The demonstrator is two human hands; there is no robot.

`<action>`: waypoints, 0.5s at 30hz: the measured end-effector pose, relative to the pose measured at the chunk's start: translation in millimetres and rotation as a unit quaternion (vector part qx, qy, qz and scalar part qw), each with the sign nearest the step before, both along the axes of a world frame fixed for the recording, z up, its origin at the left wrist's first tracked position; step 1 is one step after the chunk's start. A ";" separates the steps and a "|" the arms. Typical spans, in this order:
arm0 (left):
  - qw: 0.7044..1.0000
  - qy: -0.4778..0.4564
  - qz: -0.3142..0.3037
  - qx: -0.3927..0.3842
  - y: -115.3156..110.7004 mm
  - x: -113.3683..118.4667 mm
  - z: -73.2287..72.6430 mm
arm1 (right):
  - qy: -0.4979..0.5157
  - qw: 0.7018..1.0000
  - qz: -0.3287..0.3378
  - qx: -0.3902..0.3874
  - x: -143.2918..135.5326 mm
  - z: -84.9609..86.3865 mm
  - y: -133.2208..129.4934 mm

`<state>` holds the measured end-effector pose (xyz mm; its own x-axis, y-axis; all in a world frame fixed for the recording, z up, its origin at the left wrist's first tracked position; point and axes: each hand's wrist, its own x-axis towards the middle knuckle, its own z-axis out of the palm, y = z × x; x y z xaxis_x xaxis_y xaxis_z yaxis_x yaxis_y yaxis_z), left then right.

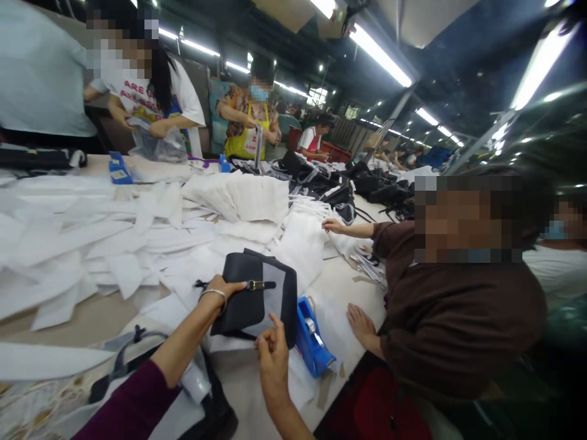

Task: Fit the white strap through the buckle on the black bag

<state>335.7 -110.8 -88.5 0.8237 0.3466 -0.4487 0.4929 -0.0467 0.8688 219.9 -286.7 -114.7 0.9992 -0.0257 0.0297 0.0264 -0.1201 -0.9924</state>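
Small black bag (pixel 252 296), soft matte leather-ish, boxy with a grey panel on the front and a little gold buckle on a strap across the top. Sitting on the surface (pixel 92 318) right between both hands, tilted a bit. Left hand (pixel 222 290) closed over its top-left corner, thumb pointing toward the buckle, thin bangle on the wrist, dark purple sleeve further down the arm. Right hand (pixel 273 351) just below the bag's lower edge, fingers loosely curled with one fingertip up against the bottom corner; can't tell whether actually pinching anything.

Just right of the right hand: blue plastic tape dispenser (pixel 312 339), chunky wedge shape, almost touching the bag. Beyond the left hand, a big messy spread of white paper sheets (pixel 137 244), thin and crumply, some stacked in a neater pile. Near the left forearm, another dark bag with grey straps (pixel 132 354), partly under the arm. Off to the right, a person in a brown top (pixel 458 324) leaning in, one hand flat on the surface, the other on the paper. More people standing across the surface.
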 end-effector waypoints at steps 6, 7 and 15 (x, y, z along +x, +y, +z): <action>0.984 0.040 -0.047 0.169 -0.6 20.8 17.9 | 0.019 0.999 -0.041 0.029 19.9 2.8 -1.9; 0.982 0.044 -0.058 0.175 1.8 24.0 15.1 | 0.015 0.999 -0.047 0.022 25.8 5.9 -1.8; 0.976 0.056 -0.075 0.197 16.5 35.4 -10.0 | 0.079 0.991 -0.057 0.091 48.8 13.0 5.2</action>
